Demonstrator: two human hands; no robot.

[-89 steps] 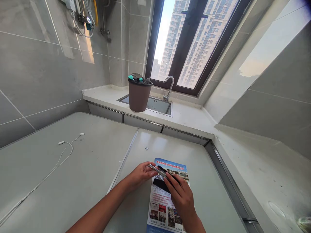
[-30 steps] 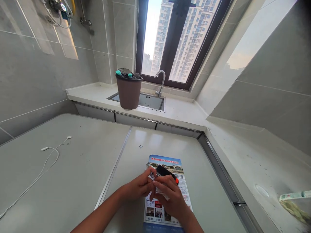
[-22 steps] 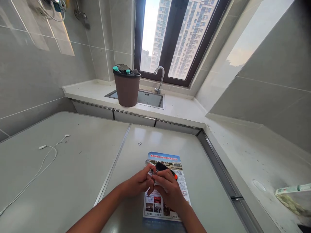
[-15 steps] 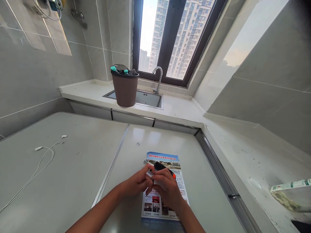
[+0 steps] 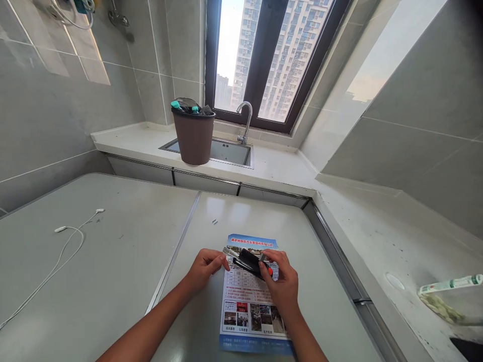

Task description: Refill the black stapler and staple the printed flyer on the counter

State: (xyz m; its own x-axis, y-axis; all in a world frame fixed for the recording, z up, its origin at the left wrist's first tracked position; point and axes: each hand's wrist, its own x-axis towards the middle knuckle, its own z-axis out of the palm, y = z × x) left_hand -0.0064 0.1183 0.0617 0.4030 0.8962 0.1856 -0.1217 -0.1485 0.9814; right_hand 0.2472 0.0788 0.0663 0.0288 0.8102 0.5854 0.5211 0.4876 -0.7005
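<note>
A printed flyer (image 5: 251,306) lies flat on the grey table top (image 5: 113,271) in front of me. Across its upper part lies a black stapler (image 5: 247,260) with an orange end and a metal tip pointing left. My right hand (image 5: 282,284) is closed on the stapler's right end, fingers over the orange part. My left hand (image 5: 204,265) rests at the flyer's left edge, just beside the metal tip, with its fingers curled in; nothing shows inside them.
White earphones (image 5: 70,236) trail across the left of the table. Loose staples (image 5: 215,221) lie beyond the flyer. A brown bin (image 5: 193,138) with bottles stands by the sink (image 5: 226,152) and tap (image 5: 246,120) under the window. A tube (image 5: 449,284) lies on the right counter.
My hands have drawn apart: the left has slid off to the flyer's left edge, while the right now holds the stapler lying flatter across the flyer's top.
</note>
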